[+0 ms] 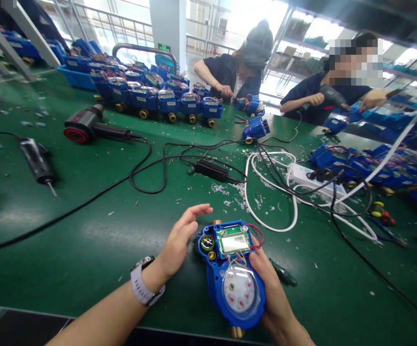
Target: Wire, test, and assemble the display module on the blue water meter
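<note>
A blue water meter (213, 283) with brass pipe ends is tilted up toward me near the table's front edge. Its top is uncovered, showing a green circuit board with a lit LCD (234, 243), thin red and yellow wires, and a round dial (240, 290) below. My right hand (271, 278) grips the meter along its right side, the thumb by the display. Just left of the meter, my left hand (179, 240) is held apart from it with fingers stretched out and nothing in them. A dark green-handled tool (283, 273) lies behind my right hand.
An electric screwdriver (37, 161) and a heat gun (89, 126) lie at left. Black cables and a white power strip (314, 180) cross the middle and right. Rows of blue meters (168, 103) stand at the back. Two co-workers (226, 72) work across the green table (85, 206).
</note>
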Available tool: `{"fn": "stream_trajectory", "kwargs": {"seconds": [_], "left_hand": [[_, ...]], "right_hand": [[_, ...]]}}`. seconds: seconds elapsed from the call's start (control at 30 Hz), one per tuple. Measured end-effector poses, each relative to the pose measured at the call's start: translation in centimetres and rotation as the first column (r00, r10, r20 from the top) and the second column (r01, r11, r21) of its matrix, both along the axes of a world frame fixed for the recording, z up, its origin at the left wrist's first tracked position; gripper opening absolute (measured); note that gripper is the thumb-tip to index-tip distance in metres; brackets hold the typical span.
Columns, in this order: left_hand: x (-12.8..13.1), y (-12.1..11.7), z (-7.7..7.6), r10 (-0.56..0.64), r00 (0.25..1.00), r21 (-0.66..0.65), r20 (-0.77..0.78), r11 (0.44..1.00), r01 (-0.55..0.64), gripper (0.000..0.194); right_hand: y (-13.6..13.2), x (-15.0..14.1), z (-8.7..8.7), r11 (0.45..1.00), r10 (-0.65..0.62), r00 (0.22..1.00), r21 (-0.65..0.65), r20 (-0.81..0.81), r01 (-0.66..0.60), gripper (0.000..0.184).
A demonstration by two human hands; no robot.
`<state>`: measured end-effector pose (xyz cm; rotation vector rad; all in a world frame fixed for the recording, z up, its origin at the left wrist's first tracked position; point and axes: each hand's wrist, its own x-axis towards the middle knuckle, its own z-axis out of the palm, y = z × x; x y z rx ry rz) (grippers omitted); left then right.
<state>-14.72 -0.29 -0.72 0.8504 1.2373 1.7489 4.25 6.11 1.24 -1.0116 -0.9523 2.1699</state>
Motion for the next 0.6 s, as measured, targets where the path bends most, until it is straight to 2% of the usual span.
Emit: {"fn": "stream_trajectory", "kwargs": {"seconds": [0.23,0.43,0.6], "left_hand": [[0.5,-0.4,0.1,-0.225,0.971,-0.031,-0.080,0.974,0.223,0.047],[0.2,-0.9,-0.1,-0.267,0.929,-0.035,-0.256,0.963,0.268,0.054],[-0.5,-0.8,0.2,-0.359,0.904,-0.039,-0.233,0.932,0.360,0.060]], "right_hand": [[-0.5,0.0,0.4,0.999,-0.040,0.998,-0.004,0.053,0.040,0.066],[-0.1,0.1,-0.4,0.999,-0.047,0.999,0.021,0.018,0.047,0.063],[-0.2,-0.1,-0.3,0.997,-0.073,0.997,0.026,-0.015,0.074,0.063]]}}
